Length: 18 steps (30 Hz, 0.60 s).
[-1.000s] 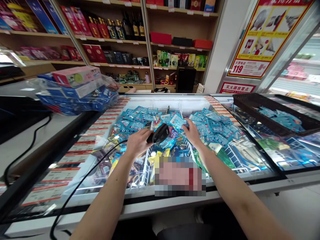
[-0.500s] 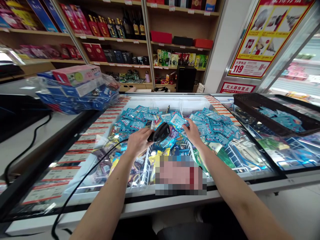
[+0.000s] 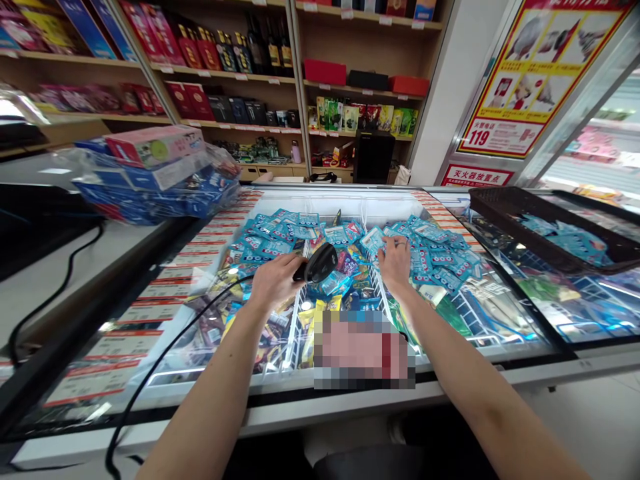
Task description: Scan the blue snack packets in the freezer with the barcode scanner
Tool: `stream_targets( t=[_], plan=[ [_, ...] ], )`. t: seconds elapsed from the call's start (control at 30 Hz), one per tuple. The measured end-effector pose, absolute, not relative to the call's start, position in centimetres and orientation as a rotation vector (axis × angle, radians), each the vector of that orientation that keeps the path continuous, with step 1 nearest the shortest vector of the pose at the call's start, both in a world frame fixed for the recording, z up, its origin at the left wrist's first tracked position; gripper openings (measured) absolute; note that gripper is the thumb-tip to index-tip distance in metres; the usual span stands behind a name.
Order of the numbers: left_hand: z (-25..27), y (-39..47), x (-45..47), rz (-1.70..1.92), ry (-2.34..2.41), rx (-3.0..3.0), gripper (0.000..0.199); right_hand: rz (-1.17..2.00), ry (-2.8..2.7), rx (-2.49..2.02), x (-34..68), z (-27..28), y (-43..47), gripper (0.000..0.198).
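Note:
My left hand point(image 3: 275, 281) is wrapped round the grip of a black handheld barcode scanner point(image 3: 321, 263), whose head points right above the freezer. A black cable trails from it toward the lower left. My right hand point(image 3: 395, 263) rests over the right-hand pile of small blue printed packets point(image 3: 440, 255), its fingers stretched forward and somewhat apart. One blue packet point(image 3: 372, 239) lies just left of its fingertips and seems free of them. More blue packets point(image 3: 275, 230) form a pile on the left. Between the piles, colourful wrapped goods point(image 3: 346, 261) show inside a white wire basket.
A dark plastic tray point(image 3: 500, 200) holding blue packets sits on the freezer's right side. Bagged blue boxes point(image 3: 165, 193) stand at left beside a black cable point(image 3: 55, 293). Stocked shelves point(image 3: 265, 79) rise behind. A blurred patch covers something pinkish near the front edge.
My right hand has moved right from the middle, and the blue packet at its fingers has shifted right too. The fingers now reach over the right pile. The scanner is nearly still.

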<state>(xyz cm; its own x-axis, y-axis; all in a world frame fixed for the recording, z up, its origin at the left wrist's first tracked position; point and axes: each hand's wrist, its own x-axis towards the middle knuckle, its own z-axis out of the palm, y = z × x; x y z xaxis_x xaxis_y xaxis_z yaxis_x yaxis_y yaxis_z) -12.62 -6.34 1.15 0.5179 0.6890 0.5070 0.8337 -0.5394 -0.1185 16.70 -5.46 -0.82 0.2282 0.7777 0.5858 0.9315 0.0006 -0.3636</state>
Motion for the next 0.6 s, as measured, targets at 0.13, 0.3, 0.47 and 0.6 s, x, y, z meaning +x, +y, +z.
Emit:
stream_targets(
  t=[0.13,0.3,0.47,0.6],
  plan=[
    [1.2,-6.5,-12.6,-0.561,-1.283,-2.407,0.028,-0.404,-1.655,-1.834,16.9,0.0,-5.9,0.025],
    [1.4,-6.6,-12.7,-0.566,-1.3,-2.418,0.028,-0.368,-1.945,-1.733,17.4,0.5,-5.7,0.028],
    [1.7,-6.6,-13.0,-0.584,-1.327,-2.43,0.028,-0.346,-1.837,-1.732,17.9,0.5,-5.5,0.028],
    [1.7,-6.5,-13.5,-0.569,-1.341,-2.402,0.029,-0.338,-1.911,-1.669,17.3,0.6,-5.6,0.026]
  ],
)
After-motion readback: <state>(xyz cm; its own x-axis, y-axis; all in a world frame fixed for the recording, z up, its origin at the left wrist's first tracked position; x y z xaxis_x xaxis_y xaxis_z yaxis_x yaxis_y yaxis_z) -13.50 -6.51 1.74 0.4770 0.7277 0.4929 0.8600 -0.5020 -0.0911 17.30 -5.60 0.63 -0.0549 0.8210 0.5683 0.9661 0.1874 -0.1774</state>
